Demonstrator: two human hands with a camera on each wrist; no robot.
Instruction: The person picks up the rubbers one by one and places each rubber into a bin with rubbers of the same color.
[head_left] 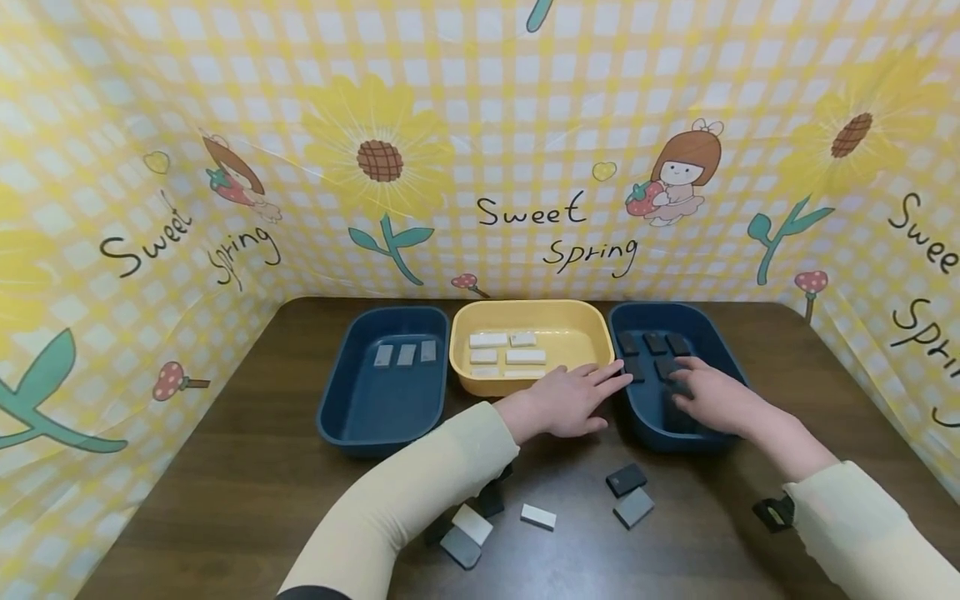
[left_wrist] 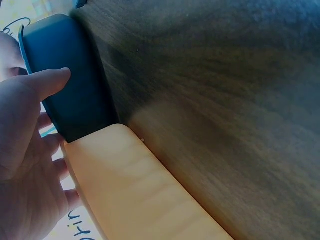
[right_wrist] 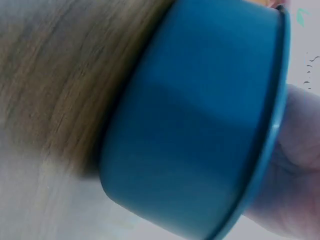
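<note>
My right hand [head_left: 716,396] reaches over the right side of the right blue tray [head_left: 645,429]. Its fingertips are right at a black block [head_left: 665,369]; whether they pinch it I cannot tell. Several other black blocks [head_left: 655,342] lie in that tray. My left hand [head_left: 573,400] stretches past the front right corner of the yellow tray [head_left: 480,385], its fingers extended to the near left rim of the right blue tray. The left wrist view shows the left thumb [left_wrist: 50,82] raised, with nothing in that hand. In the right wrist view, the blue tray wall [right_wrist: 185,115] hides the right fingertips.
Several white blocks [head_left: 525,357] lie in the yellow tray. Three grey blocks [head_left: 406,355] are in the left blue tray [head_left: 382,417]. On the brown table are a black block [head_left: 626,480], a grey block [head_left: 634,507], a white block [head_left: 538,517] and a mixed pile [head_left: 472,525] beside the left sleeve.
</note>
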